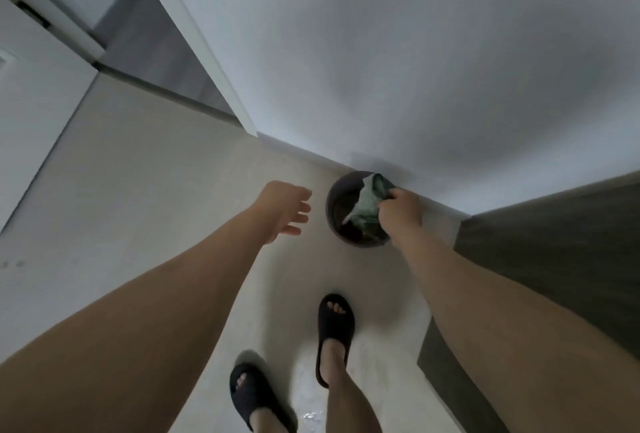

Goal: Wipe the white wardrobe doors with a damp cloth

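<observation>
**Cloth at the bucket, doors not yet wiped**

The right hand [401, 206] pinches a crumpled pale-green cloth [367, 206] with curled fingers, holding it over the mouth of a round dark bucket [334, 225] that stands on the pale floor [156, 173], just beside the foot of the tall white wardrobe door [398, 52]. The left hand [287, 211] hovers left of the bucket, fingers spread and relaxed, holding nothing.

The cloth probably carries too much water; unless wrung, it could drip onto the floor, where a wet glint [313, 415] already shows near the black open-toed slippers [334, 332], making a slip likely. The bucket sits close enough to be kicked.

No brand, label or writing can be read anywhere.
</observation>
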Tool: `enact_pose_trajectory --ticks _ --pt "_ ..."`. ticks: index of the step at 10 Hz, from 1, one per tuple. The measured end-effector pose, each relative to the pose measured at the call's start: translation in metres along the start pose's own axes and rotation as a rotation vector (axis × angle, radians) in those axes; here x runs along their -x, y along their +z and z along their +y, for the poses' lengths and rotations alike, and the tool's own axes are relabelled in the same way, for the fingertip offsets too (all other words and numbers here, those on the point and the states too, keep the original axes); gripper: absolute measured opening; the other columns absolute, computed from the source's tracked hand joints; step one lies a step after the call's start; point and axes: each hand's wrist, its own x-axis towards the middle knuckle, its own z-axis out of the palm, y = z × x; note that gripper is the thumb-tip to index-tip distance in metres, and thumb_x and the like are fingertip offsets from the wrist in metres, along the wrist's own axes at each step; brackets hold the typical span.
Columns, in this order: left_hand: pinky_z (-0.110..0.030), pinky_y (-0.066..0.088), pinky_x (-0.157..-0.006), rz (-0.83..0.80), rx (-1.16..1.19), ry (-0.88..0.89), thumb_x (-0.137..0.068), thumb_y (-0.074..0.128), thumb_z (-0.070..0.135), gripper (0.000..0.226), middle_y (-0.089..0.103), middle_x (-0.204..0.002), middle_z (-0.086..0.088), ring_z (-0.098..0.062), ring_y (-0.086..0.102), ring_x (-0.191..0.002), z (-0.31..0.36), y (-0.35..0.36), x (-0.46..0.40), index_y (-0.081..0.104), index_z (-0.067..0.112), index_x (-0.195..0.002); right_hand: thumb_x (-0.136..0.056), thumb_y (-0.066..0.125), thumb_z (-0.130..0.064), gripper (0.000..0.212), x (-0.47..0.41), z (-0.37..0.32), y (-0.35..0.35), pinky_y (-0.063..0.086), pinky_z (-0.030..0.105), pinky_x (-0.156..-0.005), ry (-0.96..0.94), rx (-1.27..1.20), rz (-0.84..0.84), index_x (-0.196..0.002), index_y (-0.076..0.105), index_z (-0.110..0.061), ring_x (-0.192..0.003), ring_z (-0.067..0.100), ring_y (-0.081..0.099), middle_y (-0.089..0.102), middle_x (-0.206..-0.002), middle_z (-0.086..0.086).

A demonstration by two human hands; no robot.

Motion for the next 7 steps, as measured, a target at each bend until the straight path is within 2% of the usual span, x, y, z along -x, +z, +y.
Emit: enact_pose_trajectory --ticks 1,2,3,4,5,6,7 --pt "-0.051 0.059 -0.089 -0.01 -0.029 -0.023 -0.099 0.058 0.02 0.011 0.071 -0.108 -0.014 -0.032 0.07 -0.098 -0.007 0.015 -0.05 0.067 0.014 -0.099 -0.092 0.05 -0.01 0.02 -0.046 0.023 0.021 0.05 0.04 -0.073 0.003 0.096 -0.056 -0.09 0.069 -0.017 -0.079 0.031 0.06 0.065 -0.081 0.008" --pt "-0.051 0.059 -0.089 -0.024 -0.043 -0.035 -0.099 0.058 0.02 0.014 0.071 -0.108 -0.014 -0.032 0.07 -0.098 -0.021 0.032 -0.092 0.068 0.012 -0.105 -0.09 0.051 -0.01 0.021 -0.084 0.051 0.04 0.052 0.043 -0.074 -0.002 0.172 -0.073 -0.091 0.072 -0.015 -0.084 0.034 0.061 0.068 -0.087 0.011" --pt "-0.052 0.059 -0.088 -0.061 -0.061 -0.054 -0.099 0.058 0.022 0.014 0.071 -0.108 -0.012 -0.031 0.07 -0.098 -0.036 0.048 -0.123 0.068 0.013 -0.1 -0.094 0.049 -0.017 0.022 -0.109 0.074 0.051 0.051 0.044 -0.074 0.03 0.164 -0.064 -0.088 0.07 -0.019 -0.084 0.033 0.061 0.065 -0.085 0.008" --pt "-0.051 0.059 -0.087 -0.113 -0.1 -0.084 -0.098 0.059 0.024 0.017 0.07 -0.105 -0.01 -0.028 0.069 -0.096 -0.052 0.063 -0.152 0.068 0.011 -0.105 -0.095 0.05 -0.021 0.023 -0.132 0.089 0.062 0.051 0.044 -0.075 0.013 0.147 -0.018 -0.092 0.072 -0.019 -0.085 0.033 0.061 0.068 -0.09 0.009" --pt "-0.047 0.061 -0.081 -0.151 -0.116 -0.088 -0.099 0.059 0.023 0.02 0.071 -0.098 -0.006 -0.023 0.07 -0.09 -0.063 0.075 -0.178 0.069 0.01 -0.111 -0.094 0.049 -0.02 0.021 -0.153 0.101 0.078 0.045 0.039 -0.067 -0.026 0.135 0.06 -0.088 0.068 -0.017 -0.084 0.034 0.061 0.068 -0.089 0.01" --pt "-0.047 0.062 -0.08 -0.185 -0.146 -0.12 -0.099 0.06 0.028 0.024 0.071 -0.102 -0.006 -0.022 0.069 -0.092 -0.073 0.084 -0.194 0.069 0.009 -0.111 -0.095 0.049 -0.024 0.021 -0.171 0.115 0.097 0.05 0.042 -0.078 -0.051 0.332 -0.076 -0.107 0.066 -0.021 -0.096 0.035 0.061 0.067 -0.11 0.012" --pt "-0.049 0.06 -0.085 -0.214 -0.186 -0.142 -0.099 0.059 0.033 0.031 0.068 -0.11 -0.006 -0.024 0.067 -0.1 -0.075 0.085 -0.197 0.066 0.009 -0.117 -0.094 0.053 -0.02 0.046 -0.176 0.123 0.111 0.049 0.046 -0.091 0.016 0.504 -0.157 -0.139 0.048 -0.013 -0.117 0.04 0.055 0.052 -0.136 0.018"
